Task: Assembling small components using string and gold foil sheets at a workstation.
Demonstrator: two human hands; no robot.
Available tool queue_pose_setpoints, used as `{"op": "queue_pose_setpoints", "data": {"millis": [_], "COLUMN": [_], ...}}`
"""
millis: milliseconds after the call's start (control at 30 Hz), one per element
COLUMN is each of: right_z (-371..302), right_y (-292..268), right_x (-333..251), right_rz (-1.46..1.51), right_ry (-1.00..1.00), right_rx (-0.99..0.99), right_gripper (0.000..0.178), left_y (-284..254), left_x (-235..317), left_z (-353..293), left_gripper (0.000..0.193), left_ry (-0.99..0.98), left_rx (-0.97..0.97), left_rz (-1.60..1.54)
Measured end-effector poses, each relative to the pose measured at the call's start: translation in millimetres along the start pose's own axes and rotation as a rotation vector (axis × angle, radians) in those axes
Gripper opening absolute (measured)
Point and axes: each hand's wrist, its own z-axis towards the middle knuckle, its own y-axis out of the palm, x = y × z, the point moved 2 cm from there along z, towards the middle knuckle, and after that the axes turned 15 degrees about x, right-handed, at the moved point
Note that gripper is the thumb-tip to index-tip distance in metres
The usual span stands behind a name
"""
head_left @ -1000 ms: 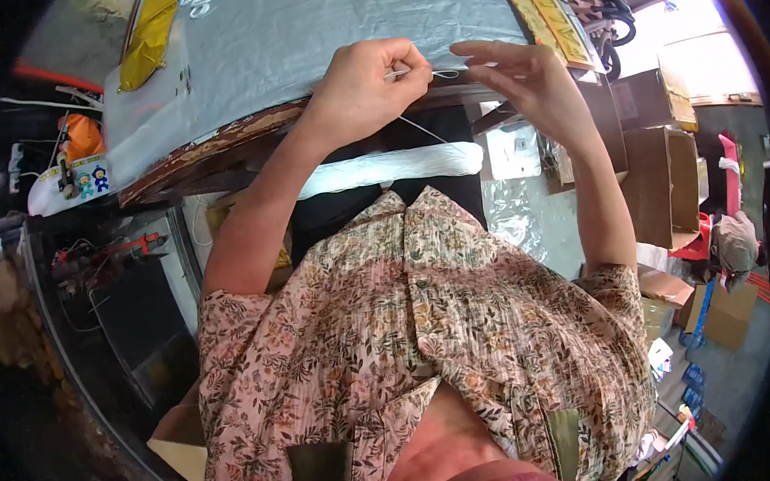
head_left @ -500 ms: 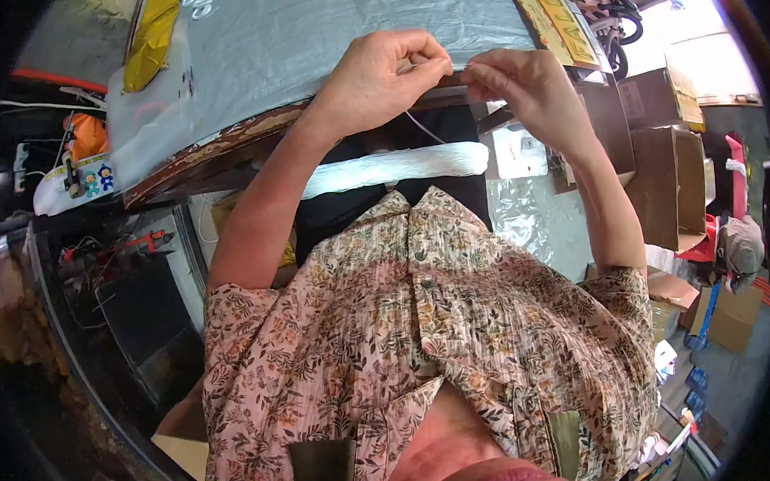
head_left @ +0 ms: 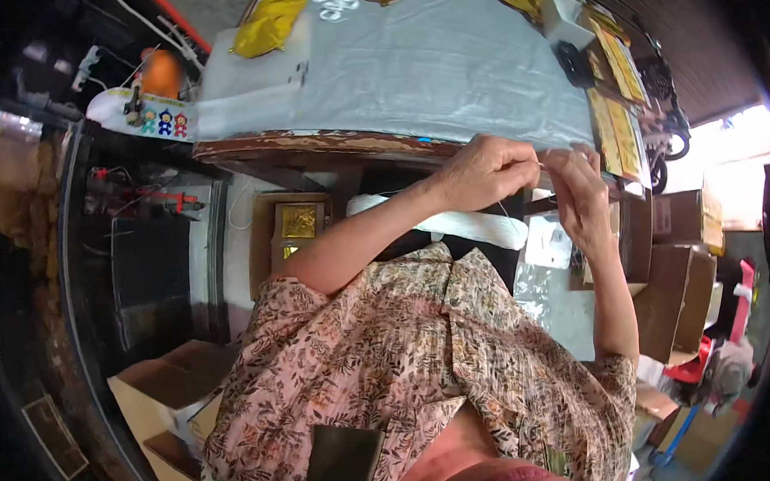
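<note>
Across my lap lies a bundle of white thread (head_left: pixel 479 229), partly covered by my left forearm. A thin strand rises from it toward my left hand (head_left: pixel 488 176), whose thumb and fingers pinch it just in front of the table edge. Close by on the right, my right hand (head_left: pixel 581 199) is pinched too, its fingertips nearly touching the left ones. A short bit of thread shows between the two hands; its end is too small to make out.
The table (head_left: pixel 446 66) is covered in pale plastic sheeting. On it are white rings (head_left: pixel 338 3), a gold bag (head_left: pixel 265 22), a white box (head_left: pixel 567 18) and yellow printed sheets (head_left: pixel 618 131). Cardboard boxes (head_left: pixel 675 301) stand at right; an open carton (head_left: pixel 265 246) sits below the table.
The view has swung, so the table and both hands sit further right and lower in the picture. My hands have come closer together, fingertips still pinched, and the right hand has turned more upright.
</note>
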Motion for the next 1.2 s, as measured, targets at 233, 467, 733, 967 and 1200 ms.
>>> {"op": "queue_pose_setpoints", "data": {"millis": [233,467,733,967,1200], "right_z": [-7,35,17,19,51], "right_y": [-10,-30,-45,-41,-33], "right_x": [-15,-45,-35,-23,-35], "right_rz": [0.998,0.156,1.031,0.021,0.347], "right_ry": [0.66,0.185,0.4,0.343,0.27], "right_rx": [-0.124,0.183,-0.117,-0.188,-0.023], "right_gripper": [0.026,0.021,0.035,0.038,0.044], "left_y": [-8,3,-6,-29,-16], "left_x": [-4,4,16,23,23], "left_z": [-9,-16,-6,13,17], "left_gripper": [0.025,0.032,0.031,0.029,0.029], "left_ry": [0.007,0.0,-0.003,0.158,0.107], "left_rx": [-0.22,-0.226,-0.296,-0.146,-0.196], "left_rz": [-0.011,-0.357,-0.285,-0.236,-0.33]}}
